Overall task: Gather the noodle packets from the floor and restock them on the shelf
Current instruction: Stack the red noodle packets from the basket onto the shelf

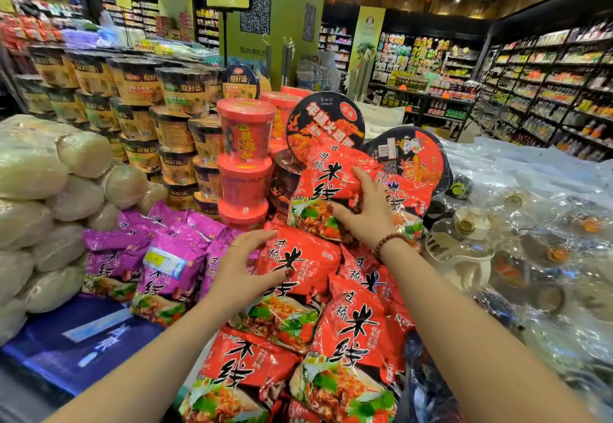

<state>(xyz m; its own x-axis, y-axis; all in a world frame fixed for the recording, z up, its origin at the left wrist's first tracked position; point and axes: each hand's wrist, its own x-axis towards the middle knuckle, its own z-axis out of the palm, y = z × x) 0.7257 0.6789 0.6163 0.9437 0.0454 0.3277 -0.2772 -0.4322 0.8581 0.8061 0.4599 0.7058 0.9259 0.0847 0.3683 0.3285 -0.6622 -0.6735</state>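
left hand (245,266): fingers (275,278) are spread and curled onto the left side of a red noodle packet (298,266), with the thumb up at its top corner, so it's gripped
right hand (365,213): fingers (341,210) are laid curled across the lower face of the top red packet (326,177), thumb hooked over its right side, so that one's gripped too
top red packet: perched on the pile, just above the left fingers, tilted a bit
red packet heap (358,333): stacked below both sets of fingers, running down toward the camera
black bowl lids (326,124): propped up right behind the right fingers
red cups (245,137): stacked behind and above the left fingers
purple packets (159,266): laid out just left of the left fingers, on the blue counter (83,339)
bead bracelet (391,240): worn on the right wrist
wrapped bottles (530,223): off to the right of the right fingers, under clear plastic
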